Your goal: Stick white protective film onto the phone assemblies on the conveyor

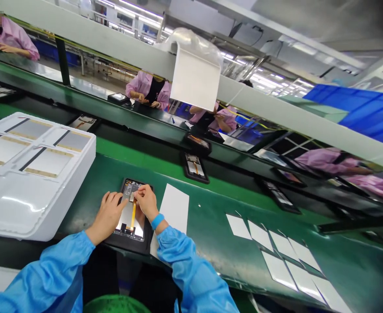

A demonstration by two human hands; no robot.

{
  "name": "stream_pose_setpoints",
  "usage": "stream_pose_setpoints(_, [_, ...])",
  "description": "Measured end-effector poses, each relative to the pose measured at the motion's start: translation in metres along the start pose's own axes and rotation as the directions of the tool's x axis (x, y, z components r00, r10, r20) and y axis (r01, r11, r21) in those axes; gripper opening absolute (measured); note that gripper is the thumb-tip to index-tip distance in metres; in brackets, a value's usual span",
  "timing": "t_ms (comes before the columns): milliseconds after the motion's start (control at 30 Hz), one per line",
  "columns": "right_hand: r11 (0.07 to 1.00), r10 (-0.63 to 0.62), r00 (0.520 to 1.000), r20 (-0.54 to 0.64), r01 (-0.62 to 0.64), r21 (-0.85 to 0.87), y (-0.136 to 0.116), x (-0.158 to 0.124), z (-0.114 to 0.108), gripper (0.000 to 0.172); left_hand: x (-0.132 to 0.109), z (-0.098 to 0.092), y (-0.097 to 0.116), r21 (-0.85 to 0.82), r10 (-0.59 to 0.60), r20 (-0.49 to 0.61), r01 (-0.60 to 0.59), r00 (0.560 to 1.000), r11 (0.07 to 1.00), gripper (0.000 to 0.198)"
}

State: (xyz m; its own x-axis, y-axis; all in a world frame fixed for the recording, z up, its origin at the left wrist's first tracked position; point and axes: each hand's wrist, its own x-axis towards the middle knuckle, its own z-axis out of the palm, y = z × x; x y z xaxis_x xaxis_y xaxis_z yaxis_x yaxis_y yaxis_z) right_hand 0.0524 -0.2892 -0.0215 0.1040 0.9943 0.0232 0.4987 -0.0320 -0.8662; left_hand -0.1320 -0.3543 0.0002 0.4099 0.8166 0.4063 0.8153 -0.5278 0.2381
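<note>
Head view: we count 1 open tablet (139,225) in 1 blk holder (148,240), on green bench (217,221) btwn our 2 hands. L hand (108,215): fingers loosely spread, resting at tablet's L edge. R hand (147,203): thumb + fingertips together at upper end of 1 yellow ribbon (133,216); can't tell if pinching it. 1 wht sheet (176,204) beside holder, partly under R wrist. 7 wht panels (278,270) far R, rows of 4 + 3. 1 foam tray (70,191) at L.

Reaches forward with left forearm (57,263) and right forearm (191,269) slanting inward. Spreads left hand (108,215) palm down, fingers loosely extended, thumb toward the right hand (146,202). Curls the right's fingers, drawing thumb and fingertips close together.
</note>
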Motion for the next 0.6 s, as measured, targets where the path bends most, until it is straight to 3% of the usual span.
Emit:
stream_pose_setpoints(300, [0.993,0.015,0.999,-0.048,-0.021,-0.116,0.001,0.000,0.005,0.015,0.005,0.004,-0.001,-0.004,0.023,0.030,-0.023,0.999,1.000,0.043])
stream_pose_setpoints(600, [0.977,0.026,0.998,-0.065,-0.039,-0.207,-0.014,-0.006,0.002,0.012,0.013,0.004,0.007,0.017,0.021,0.054,-0.022,0.998,1.000,0.043])
